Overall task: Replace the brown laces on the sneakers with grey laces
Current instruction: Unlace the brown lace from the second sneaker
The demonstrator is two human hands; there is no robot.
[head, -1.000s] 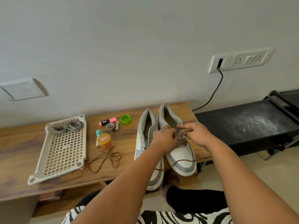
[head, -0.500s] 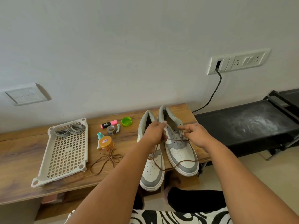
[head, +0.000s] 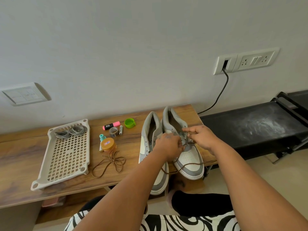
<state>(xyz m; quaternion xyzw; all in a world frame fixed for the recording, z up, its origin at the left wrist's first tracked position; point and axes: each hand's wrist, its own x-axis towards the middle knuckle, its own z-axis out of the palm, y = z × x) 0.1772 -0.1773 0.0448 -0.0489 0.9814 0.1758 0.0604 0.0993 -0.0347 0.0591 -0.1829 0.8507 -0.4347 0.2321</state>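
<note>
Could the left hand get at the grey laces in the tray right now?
Probably yes, once it lets go. The left hand is busy pinching the brown lace at the right sneaker; the grey laces lie uncovered in the tray, with nothing between.

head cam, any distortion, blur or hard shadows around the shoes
Head view: wide-angle bend, the table edge and wall plates tilt toward the corners; light soft and even, shadows faint; the left hand and right hand slightly soft over the right sneaker.

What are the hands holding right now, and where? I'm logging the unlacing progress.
Both hands pinch the brown lace at the eyelets of the right-hand sneaker: left hand and right hand.
</note>
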